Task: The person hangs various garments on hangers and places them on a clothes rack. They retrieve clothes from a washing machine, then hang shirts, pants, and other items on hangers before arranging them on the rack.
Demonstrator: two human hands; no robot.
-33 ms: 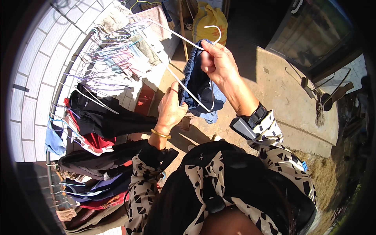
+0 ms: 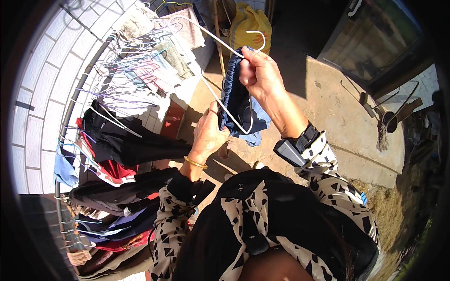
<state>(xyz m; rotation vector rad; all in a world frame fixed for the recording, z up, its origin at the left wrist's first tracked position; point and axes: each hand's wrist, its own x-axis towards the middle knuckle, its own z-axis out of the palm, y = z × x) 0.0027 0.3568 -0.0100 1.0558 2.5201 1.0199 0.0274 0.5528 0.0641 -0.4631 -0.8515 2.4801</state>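
In front of me is a blue garment [image 2: 229,84] with a gathered, elastic-looking waistband, stretched between my hands. A white wire hanger [image 2: 211,88] lies across its opening, with one end inside the waist and the other sticking out to the upper left. My right hand [image 2: 262,70] pinches the far edge of the waistband together with the hanger wire, close to the hook. My left hand [image 2: 208,131] is closed on the near end of the waistband, its thumb along the edge by the wire. The garment's lower part hangs below, partly hidden by my hands.
At left, a metal rack [image 2: 75,100] by a white brick wall carries several empty hangers and dark clothes [image 2: 126,136]. A yellow bag [image 2: 251,25] stands at the far side. To the right are a glazed door [image 2: 375,42], a broom [image 2: 383,136] and a concrete slab [image 2: 347,122].
My left hand has shifted slightly right, and the hanger's lower end has moved a little left within the waistband. My right hand keeps nearly the same place and grip.
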